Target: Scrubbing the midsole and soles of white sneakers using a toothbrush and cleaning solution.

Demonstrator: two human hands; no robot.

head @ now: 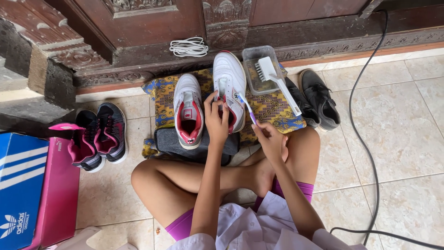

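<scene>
**What you cannot make out from the head camera**

Your left hand (216, 121) covers the heel opening of the white shoe (230, 78), so you cannot see how its fingers grip the collar. Beyond your right hand (269, 139), the head of the toothbrush (246, 105) is too small to tell whether its bristles touch the shoe. Under both hands, the dark grey bag (185, 147) lies partly hidden beneath the patterned cloth (270, 109). Well right of your right fingers, the black cable (365, 139) runs out of the top and bottom edges. Far left of your left fingers, the blue box (18, 185) and pink box (60, 185) are cut off.
</scene>
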